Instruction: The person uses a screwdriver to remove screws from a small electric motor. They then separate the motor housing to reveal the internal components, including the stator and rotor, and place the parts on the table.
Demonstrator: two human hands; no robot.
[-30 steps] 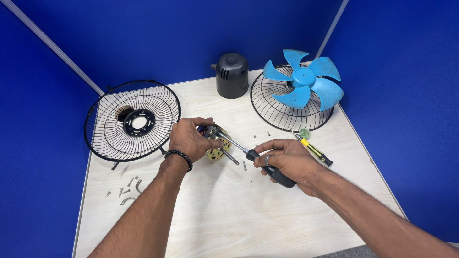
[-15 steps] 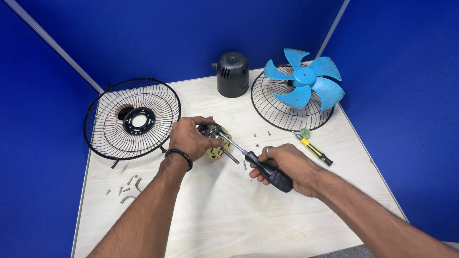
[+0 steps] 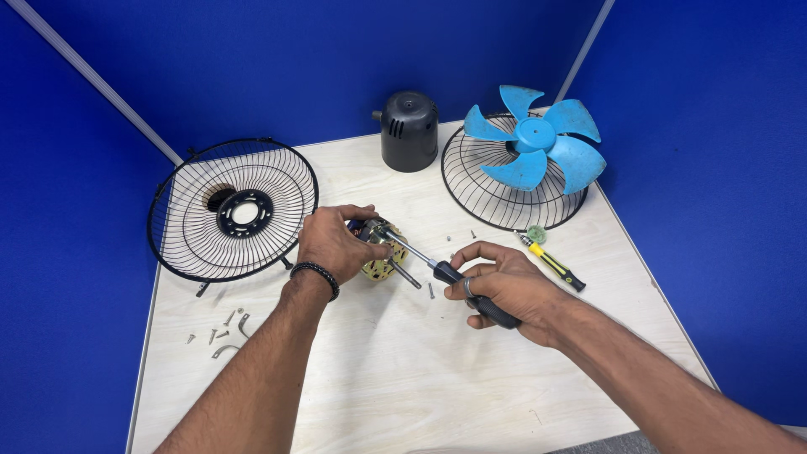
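Note:
My left hand (image 3: 332,244) grips a small fan motor (image 3: 382,252) with brass-coloured metal and a steel shaft sticking out toward me, held just above the pale wooden table (image 3: 403,370). My right hand (image 3: 504,290) holds a black-handled screwdriver (image 3: 458,282). Its steel tip rests on the motor's upper part, close to my left fingers.
A black wire fan guard (image 3: 231,210) lies at the left. A second guard (image 3: 504,181) carries a blue fan blade (image 3: 538,143) at the back right. A black motor cover (image 3: 409,130) stands behind. A yellow-black screwdriver (image 3: 555,265) and loose screws (image 3: 220,329) lie about.
My right hand has shifted the screwdriver so its tip now sits on the motor. The left hand keeps its hold on the motor in the same place.

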